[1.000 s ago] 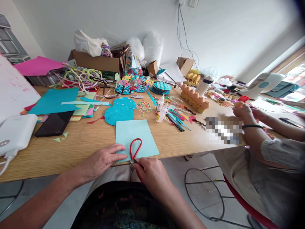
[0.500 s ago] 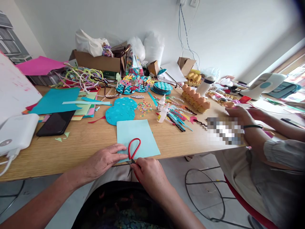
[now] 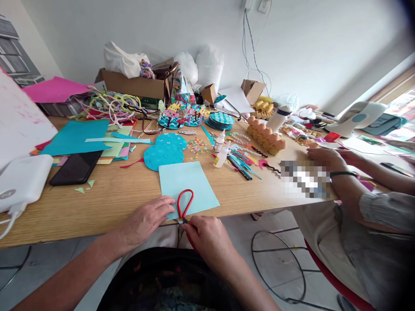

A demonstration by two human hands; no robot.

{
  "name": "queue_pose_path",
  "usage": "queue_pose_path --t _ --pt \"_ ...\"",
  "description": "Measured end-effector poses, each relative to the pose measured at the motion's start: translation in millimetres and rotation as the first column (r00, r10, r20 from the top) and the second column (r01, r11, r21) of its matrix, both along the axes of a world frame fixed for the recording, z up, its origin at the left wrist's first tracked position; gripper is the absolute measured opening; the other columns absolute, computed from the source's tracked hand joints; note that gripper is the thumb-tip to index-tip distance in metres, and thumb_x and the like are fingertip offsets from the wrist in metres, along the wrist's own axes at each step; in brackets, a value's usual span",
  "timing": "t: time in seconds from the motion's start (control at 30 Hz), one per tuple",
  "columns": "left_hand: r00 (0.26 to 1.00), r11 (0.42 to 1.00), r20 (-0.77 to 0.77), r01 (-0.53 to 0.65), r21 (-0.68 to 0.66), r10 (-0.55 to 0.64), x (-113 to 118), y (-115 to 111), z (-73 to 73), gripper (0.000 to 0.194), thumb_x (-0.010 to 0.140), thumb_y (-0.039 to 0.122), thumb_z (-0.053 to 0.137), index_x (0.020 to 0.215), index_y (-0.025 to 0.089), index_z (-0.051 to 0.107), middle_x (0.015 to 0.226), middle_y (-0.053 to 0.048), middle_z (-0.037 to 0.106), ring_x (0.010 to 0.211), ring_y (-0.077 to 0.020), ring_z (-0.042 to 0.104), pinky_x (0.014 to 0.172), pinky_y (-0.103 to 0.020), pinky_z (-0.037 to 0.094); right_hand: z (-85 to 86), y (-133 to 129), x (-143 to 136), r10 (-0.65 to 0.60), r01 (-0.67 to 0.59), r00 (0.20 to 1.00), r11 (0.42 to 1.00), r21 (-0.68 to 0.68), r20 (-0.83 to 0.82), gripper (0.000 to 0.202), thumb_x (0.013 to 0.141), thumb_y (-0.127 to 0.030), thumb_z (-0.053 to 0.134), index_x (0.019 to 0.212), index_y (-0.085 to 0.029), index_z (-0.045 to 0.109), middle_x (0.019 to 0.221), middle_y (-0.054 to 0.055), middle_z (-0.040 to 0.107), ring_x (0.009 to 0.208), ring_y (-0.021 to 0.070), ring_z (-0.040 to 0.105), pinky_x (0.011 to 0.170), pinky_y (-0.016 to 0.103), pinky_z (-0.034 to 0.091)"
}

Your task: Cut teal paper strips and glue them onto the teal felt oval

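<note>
A pale blue sheet of paper (image 3: pixel 197 183) lies at the table's front edge. My left hand (image 3: pixel 145 220) rests with its fingers stretched out on the sheet's lower left corner. In my right hand (image 3: pixel 210 237) is a pair of red-handled scissors (image 3: pixel 185 203), gripped by one handle. The other handle loop lies over the paper, and the pivot is at the table edge. The blades are mostly hidden below my fingers. Just behind the sheet are bright blue scalloped paper shapes (image 3: pixel 164 155) with small bits on them.
Two glue bottles (image 3: pixel 221 156) stand right of the sheet, near several pens (image 3: pixel 238 166). A black phone (image 3: pixel 76 168) and a white power bank (image 3: pixel 24 179) lie left. An egg carton strip (image 3: pixel 266 136) is farther back. A co-worker's hands (image 3: pixel 327 159) are at the right.
The scissors and my right hand have shifted slightly right. My left hand still lies on the paper's corner, its fingers a little more bunched together.
</note>
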State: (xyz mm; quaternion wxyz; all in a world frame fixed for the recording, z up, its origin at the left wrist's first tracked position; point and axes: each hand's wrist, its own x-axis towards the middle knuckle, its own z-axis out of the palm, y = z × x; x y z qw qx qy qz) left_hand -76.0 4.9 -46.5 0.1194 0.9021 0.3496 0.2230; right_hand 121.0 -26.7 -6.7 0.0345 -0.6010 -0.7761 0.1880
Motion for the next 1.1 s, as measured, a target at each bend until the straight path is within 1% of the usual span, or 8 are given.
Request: queue_pose_path --t 0.1,0.2,0.33,0.6,0.73,0.87,1.0,1.1 --pt "0.999 1.000 -0.038 0.009 -0.015 -0.010 -4 0 3.3 0.027 0.088 0.008 0.038 0.103 0.017 0.059 0.119 -0.008 0.058 0.113 -0.0169 0.052 0.096 -0.031 0.044 -1.6 1 2 0.021 -0.021 1.000 1.000 0.023 -0.002 0.022 0.087 -0.029 0.051 0.074 -0.020 0.066 0.071 0.003 0.070 0.066 0.0142 0.063 0.055 0.022 0.031" --pt "0.997 0.999 -0.071 0.037 -0.038 -0.039 -16 2 8.7 0.028 0.089 0.009 0.039 0.101 0.020 0.062 0.121 -0.006 0.058 0.112 -0.0164 0.052 0.096 -0.031 0.044 -1.8 2 2 0.034 -0.034 0.999 0.999 0.028 0.002 0.022 0.087 -0.030 0.051 0.074 -0.020 0.066 0.072 0.002 0.070 0.067 0.0140 0.063 0.056 0.022 0.031" --pt "0.998 0.997 -0.037 0.054 -0.048 -0.056 -27 3 11.7 0.028 0.090 0.013 0.039 0.100 0.021 0.064 0.116 -0.005 0.060 0.109 -0.0158 0.054 0.094 -0.029 0.045 0.1 4 0 0.041 -0.041 0.999 0.999 0.010 0.020 0.022 0.087 -0.031 0.051 0.075 -0.020 0.066 0.075 0.003 0.070 0.069 0.0147 0.063 0.056 0.022 0.032" --pt "0.998 0.997 0.011 0.058 -0.050 -0.058 -26 3 12.4 0.029 0.092 0.017 0.036 0.100 0.021 0.064 0.115 -0.005 0.061 0.107 -0.0154 0.055 0.093 -0.027 0.045 4.0 4 -10 0.057 -0.057 0.996 0.998 0.001 0.074 0.023 0.088 -0.032 0.049 0.077 -0.021 0.065 0.076 0.003 0.070 0.070 0.0159 0.064 0.055 0.023 0.031" --pt "0.999 0.995 0.005 0.050 -0.084 -0.050 -26 3 13.0 0.029 0.092 0.016 0.037 0.101 0.022 0.064 0.116 -0.005 0.060 0.108 -0.0158 0.055 0.093 -0.028 0.045 0.9 4 -9 0.058 -0.059 0.997 0.998 0.015 0.048 0.022 0.087 -0.031 0.050 0.075 -0.020 0.065 0.074 0.003 0.070 0.069 0.0150 0.064 0.055 0.023 0.031" --pt "0.999 0.997 0.002 0.034 -0.063 -0.034 -25 2 11.0 0.030 0.093 0.018 0.035 0.101 0.022 0.064 0.115 -0.005 0.060 0.107 -0.0158 0.054 0.092 -0.028 0.045 -0.4 4 -8 0.063 -0.064 0.998 0.998 0.023 0.014 0.021 0.087 -0.028 0.051 0.073 -0.020 0.065 0.074 0.002 0.070 0.068 0.0144 0.063 0.056 0.022 0.032" --pt "0.999 0.998 0.011 0.046 -0.045 -0.046 -24 2 10.3 0.031 0.094 0.020 0.033 0.101 0.021 0.063 0.114 -0.005 0.060 0.107 -0.0156 0.054 0.092 -0.027 0.045 1.2 4 -13 0.060 -0.061 0.997 0.998 0.008 0.048 0.023 0.088 -0.030 0.049 0.076 -0.020 0.066 0.074 0.003 0.070 0.068 0.0155 0.063 0.055 0.023 0.031" --pt "0.998 0.996 0.015 0.063 -0.061 -0.063 -24 2 12.9 0.029 0.093 0.017 0.034 0.101 0.020 0.062 0.115 -0.006 0.059 0.108 -0.0156 0.053 0.093 -0.027 0.044 1.5 3 -16 0.065 -0.065 0.996 0.998 -0.003 0.056 0.023 0.088 -0.031 0.049 0.078 -0.020 0.066 0.076 0.004 0.070 0.069 0.0163 0.064 0.054 0.023 0.031"
